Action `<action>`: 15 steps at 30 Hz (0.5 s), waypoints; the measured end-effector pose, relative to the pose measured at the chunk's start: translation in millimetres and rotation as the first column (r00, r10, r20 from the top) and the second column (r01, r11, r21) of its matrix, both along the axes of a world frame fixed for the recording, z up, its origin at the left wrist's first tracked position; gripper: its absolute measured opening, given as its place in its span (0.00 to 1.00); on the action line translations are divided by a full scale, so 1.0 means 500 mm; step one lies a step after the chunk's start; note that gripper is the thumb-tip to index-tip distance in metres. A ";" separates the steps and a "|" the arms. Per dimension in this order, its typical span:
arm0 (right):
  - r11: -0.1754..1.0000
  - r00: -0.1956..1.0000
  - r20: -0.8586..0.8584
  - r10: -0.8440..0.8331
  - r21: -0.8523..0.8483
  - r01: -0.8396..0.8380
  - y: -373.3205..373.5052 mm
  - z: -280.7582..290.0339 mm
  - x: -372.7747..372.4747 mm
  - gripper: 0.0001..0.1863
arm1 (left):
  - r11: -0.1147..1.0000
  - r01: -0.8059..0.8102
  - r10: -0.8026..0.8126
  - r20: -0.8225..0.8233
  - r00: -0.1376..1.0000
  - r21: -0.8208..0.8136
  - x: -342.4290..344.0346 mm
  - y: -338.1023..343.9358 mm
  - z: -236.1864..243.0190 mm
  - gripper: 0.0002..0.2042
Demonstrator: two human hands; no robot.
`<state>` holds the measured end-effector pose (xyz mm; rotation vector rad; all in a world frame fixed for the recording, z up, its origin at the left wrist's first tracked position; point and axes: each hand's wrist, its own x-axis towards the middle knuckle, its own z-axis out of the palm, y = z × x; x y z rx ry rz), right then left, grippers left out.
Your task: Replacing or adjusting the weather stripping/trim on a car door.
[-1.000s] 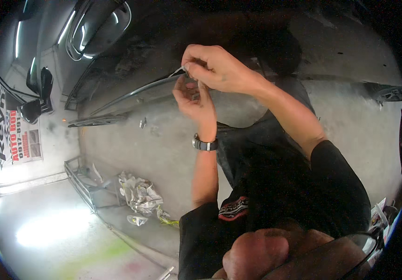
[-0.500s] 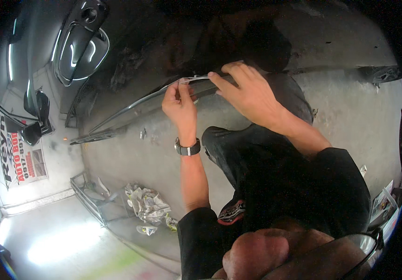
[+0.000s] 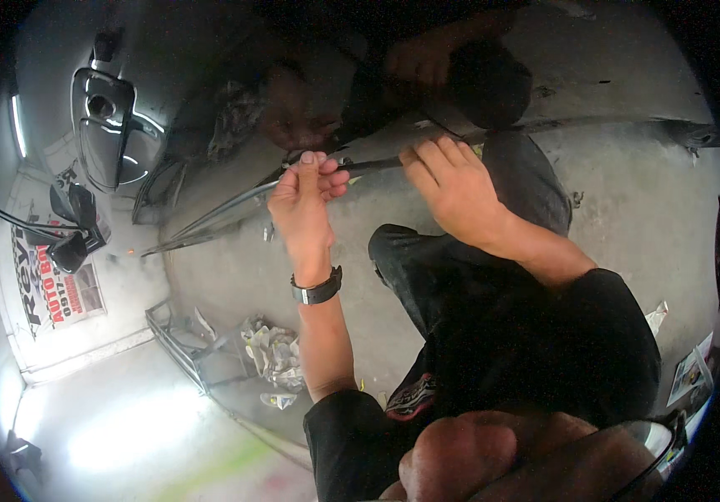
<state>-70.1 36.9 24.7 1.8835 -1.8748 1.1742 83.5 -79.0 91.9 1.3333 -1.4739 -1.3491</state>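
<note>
A glossy black car panel (image 3: 234, 75) fills the upper part of the view and mirrors my body. Along its lower edge runs a long, thin dark strip (image 3: 370, 167), with a pale highlight toward the left. My left hand (image 3: 303, 205), a dark watch on its wrist, is closed at this edge, thumb against fingers. What it pinches, if anything, is too small to make out. To the right, my right hand (image 3: 454, 182) curls its fingers over the strip, their tips partly hidden.
A door handle (image 3: 105, 125) stands out on the panel, upper left, with a side mirror (image 3: 71, 209) beyond. A metal frame (image 3: 178, 351) and crumpled paper (image 3: 275, 351) lie on the grey floor. My bent knee (image 3: 393, 243) is below the strip. A printed banner (image 3: 67, 284) hangs on the wall.
My left hand has moved slightly left and turned; the whitish piece between my hands no longer shows. My right hand has shifted a little downward, its fingers now more curled. The view has moved slightly.
</note>
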 end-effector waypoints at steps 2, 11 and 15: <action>1.000 1.000 0.010 0.005 0.003 -0.005 0.001 -0.001 0.001 0.17 | 0.997 0.074 -0.074 -0.021 0.997 -0.015 -0.014 0.007 0.014 0.12; 0.994 0.994 0.057 0.098 -0.046 -0.095 0.002 0.005 -0.019 0.13 | 0.909 0.259 0.077 -0.743 0.665 0.326 -0.025 0.000 0.041 0.08; 0.941 0.953 0.222 0.208 0.219 -0.256 -0.018 0.042 -0.026 0.09 | 0.841 0.373 0.084 -0.776 0.625 0.391 -0.012 0.000 0.025 0.09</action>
